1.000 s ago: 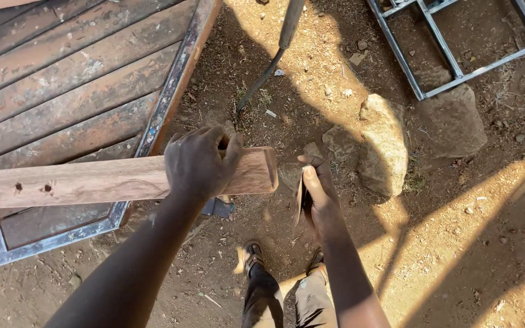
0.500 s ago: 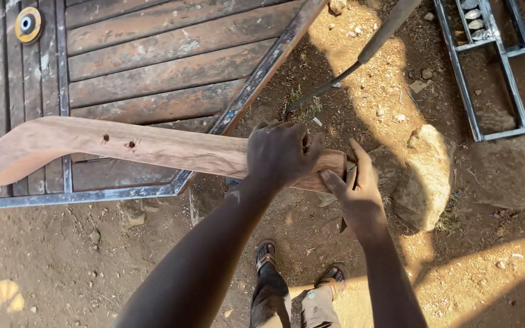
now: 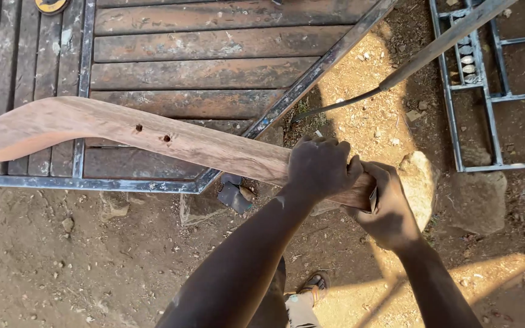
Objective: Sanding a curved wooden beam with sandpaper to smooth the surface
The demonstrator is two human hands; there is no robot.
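Since half a second ago I see the curved wooden plank point(image 3: 153, 136) swung further left, and my right hand point(image 3: 387, 203) has moved from its end face to a full grip. Left hand point(image 3: 320, 167) fingers are clamped over the plank near its right end; right-hand fingers are wrapped around the end just beside them. The plank hangs above the wooden panel point(image 3: 214, 54), crossing its metal frame point(image 3: 311, 73). A stone point(image 3: 419, 182) sits just right; open dirt ground point(image 3: 62, 261) lies below left.
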